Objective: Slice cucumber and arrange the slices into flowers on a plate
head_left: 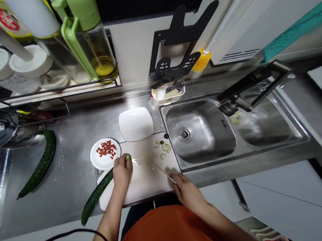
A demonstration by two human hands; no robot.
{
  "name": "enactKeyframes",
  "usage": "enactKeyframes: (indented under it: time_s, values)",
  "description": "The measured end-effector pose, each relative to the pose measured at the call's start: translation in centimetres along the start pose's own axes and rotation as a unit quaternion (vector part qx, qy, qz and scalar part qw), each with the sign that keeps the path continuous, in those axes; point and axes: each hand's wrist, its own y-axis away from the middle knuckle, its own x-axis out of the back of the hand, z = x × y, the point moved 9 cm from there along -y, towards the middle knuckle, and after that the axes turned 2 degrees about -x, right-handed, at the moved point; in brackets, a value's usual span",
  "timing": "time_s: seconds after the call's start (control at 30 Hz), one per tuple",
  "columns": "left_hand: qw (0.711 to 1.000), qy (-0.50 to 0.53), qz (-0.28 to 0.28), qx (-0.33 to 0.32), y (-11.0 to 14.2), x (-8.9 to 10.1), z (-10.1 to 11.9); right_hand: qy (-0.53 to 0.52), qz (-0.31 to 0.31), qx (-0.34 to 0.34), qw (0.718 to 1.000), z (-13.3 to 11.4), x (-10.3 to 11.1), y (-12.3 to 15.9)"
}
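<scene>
My left hand [122, 173] is wrapped round a long dark green cucumber [96, 199] near its cut end, on the left part of the white cutting board [145, 185]. The cucumber's other end juts over the board's lower left edge. In my right hand [187, 189] is a knife [165, 173], its thin blade pointing up and left over the board, apart from the cucumber. Several pale cucumber slices [166, 147] and dark end pieces lie at the board's upper right. Wet specks dot the board between my hands.
A white plate of chopped red bits [106, 150] stands left of the board, and a square white dish [136, 124] behind it. Another cucumber [42, 166] lies further left. To the right are a double sink [203, 131] and a dark faucet [250, 86]. Bottles stand on a rack [66, 93].
</scene>
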Motion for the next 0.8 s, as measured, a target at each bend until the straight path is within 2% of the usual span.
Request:
enactKeyframes:
  time_s: [0.13,0.27,0.37,0.57,0.8]
  values:
    - [1.000,-0.005,-0.005,0.002,-0.1,-0.2,0.0,-0.044,0.124,0.019,0.991,1.4,0.6,0.6]
    - [1.000,-0.003,0.000,-0.009,-0.2,-0.3,-0.1,-0.064,0.220,0.085,0.970,1.7,-0.1,0.4]
    - [1.000,0.001,-0.002,-0.018,-0.2,-0.3,-0.2,-0.072,0.282,0.075,0.954,2.4,-0.9,0.2]
    - [1.000,-0.002,0.000,-0.027,-0.3,-0.3,-0.3,-0.096,0.305,0.021,0.947,3.6,-2.5,-0.7]
    - [0.999,0.001,-0.004,-0.033,-0.3,-0.3,-0.3,-0.060,0.340,0.013,0.939,2.4,-3.0,-3.1]
